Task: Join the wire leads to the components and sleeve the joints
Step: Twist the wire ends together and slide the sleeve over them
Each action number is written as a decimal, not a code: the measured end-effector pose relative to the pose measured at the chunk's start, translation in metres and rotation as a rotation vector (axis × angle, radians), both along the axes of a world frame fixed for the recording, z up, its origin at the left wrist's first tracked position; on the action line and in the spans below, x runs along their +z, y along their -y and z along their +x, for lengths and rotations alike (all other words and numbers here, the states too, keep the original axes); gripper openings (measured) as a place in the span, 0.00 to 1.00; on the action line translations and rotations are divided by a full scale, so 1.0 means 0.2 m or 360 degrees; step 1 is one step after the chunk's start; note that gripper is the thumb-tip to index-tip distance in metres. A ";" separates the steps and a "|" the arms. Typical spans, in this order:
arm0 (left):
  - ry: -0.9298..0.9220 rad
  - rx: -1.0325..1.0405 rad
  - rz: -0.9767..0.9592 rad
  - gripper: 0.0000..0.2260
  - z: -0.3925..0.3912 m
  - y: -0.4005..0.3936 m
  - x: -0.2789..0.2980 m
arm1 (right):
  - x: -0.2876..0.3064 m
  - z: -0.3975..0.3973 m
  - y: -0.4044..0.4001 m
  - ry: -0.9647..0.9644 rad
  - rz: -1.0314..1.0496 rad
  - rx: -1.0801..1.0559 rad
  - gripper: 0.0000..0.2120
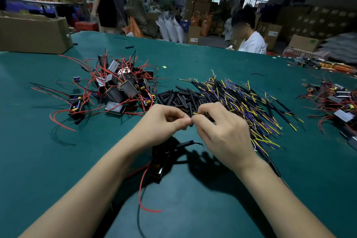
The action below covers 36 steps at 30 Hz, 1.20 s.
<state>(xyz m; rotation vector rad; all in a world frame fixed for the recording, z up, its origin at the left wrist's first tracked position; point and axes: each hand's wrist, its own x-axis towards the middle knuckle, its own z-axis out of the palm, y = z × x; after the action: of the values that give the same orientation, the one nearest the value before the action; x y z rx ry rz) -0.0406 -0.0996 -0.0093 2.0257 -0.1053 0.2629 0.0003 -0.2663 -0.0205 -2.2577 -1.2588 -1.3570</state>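
While both hands meet above the green bench [193, 208], the left hand [164, 121] and the right hand [218, 127] each have a grip clamped, thumb against forefinger, on a thin wire lead [195, 113] whose yellow tip pokes out just above the right fingertips. What lies between the two pinches is too small to make out. Beneath the wrists, a dark boxy component [157, 168] rests on the bench in shadow, with a red wire [142, 185] curling away from it toward the near edge and a short black sleeve [186, 143] beside it.

Just beyond the hands lies a heap of short black sleeves [179, 96]. To its right spreads a loose bundle of wire leads [247, 100], black with yellow and purple ends. To the left sits a tangled pile of metallic box components [117, 83] trailing red and black wires. Another pile of similar parts [336, 102] lies near the bench's right edge.

At the far left corner stands a cardboard box [34, 33]; its contents cannot be seen from this angle. Across the bench sits a person in a white shirt [253, 42].
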 end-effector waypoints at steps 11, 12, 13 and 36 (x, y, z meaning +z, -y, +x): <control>0.0868 0.0290 0.0919 0.04 -0.03 0.03 -0.05 | 0.05 0.02 0.03 -0.1545 0.0614 0.0437 0.04; 0.0912 0.0291 0.0981 0.04 -0.03 0.03 -0.05 | 0.05 0.02 0.03 -0.1546 0.0588 0.0429 0.04; 0.0951 0.0297 0.1030 0.04 -0.03 0.03 -0.05 | 0.05 0.02 0.04 -0.1553 0.0577 0.0423 0.05; 0.0608 0.0090 0.1108 0.01 -0.04 -0.03 -0.01 | 0.01 -0.02 0.01 -0.0981 0.0082 0.0114 0.02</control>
<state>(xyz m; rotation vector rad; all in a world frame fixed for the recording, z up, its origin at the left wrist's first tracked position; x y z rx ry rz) -0.0477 -0.0932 -0.0123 2.6430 -0.4268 0.7272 -0.0036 -0.2692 -0.0191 -2.2990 -1.0494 -0.5755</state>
